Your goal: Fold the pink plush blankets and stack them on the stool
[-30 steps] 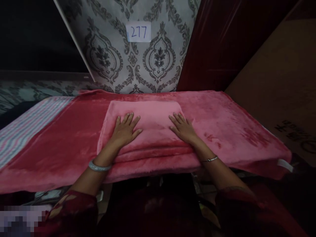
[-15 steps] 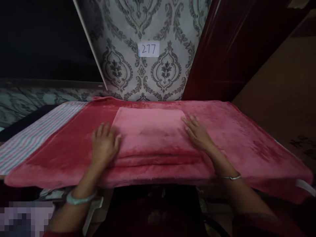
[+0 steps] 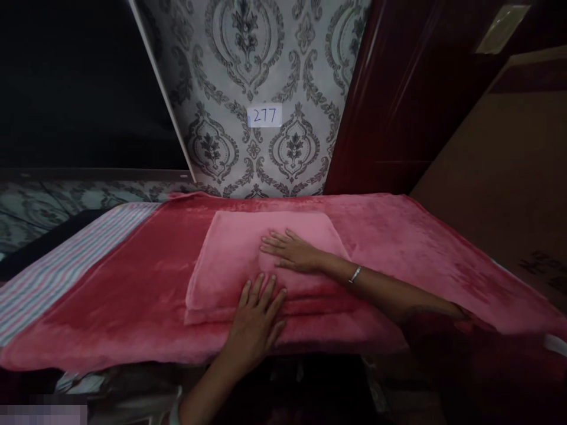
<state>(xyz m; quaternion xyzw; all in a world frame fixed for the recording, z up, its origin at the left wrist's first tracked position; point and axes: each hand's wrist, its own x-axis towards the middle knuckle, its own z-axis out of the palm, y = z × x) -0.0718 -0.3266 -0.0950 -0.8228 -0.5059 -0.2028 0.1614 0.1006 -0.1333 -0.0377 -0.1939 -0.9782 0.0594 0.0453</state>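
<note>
At the near edge, a bangle circles the left wrist, partly cut off by the bottom of the view. The left hand lies palm down with its fingers spread, at the front edge of a folded pink blanket; its fingertips rest on the cloth and it grips nothing. On the other side, a dark red sleeve covers the right upper arm, and a silvery bracelet sits on the right wrist. The right hand reaches in from the right and lies flat on top of the folded blanket, its fingers stretched out and a little apart, with nothing in its grasp.

The folded blanket sits near the middle of a large blanket, red on the left and pinker on the right, where a darker pattern shows. Its layers show along the front. A white tag shows at the far right. A striped cloth lies at the left, partly under the large blanket.

Beyond, a dark screen stands at left, a cardboard box and a dark red cabinet at right. Between screen and cabinet, patterned wallpaper bears a white card reading "277".
</note>
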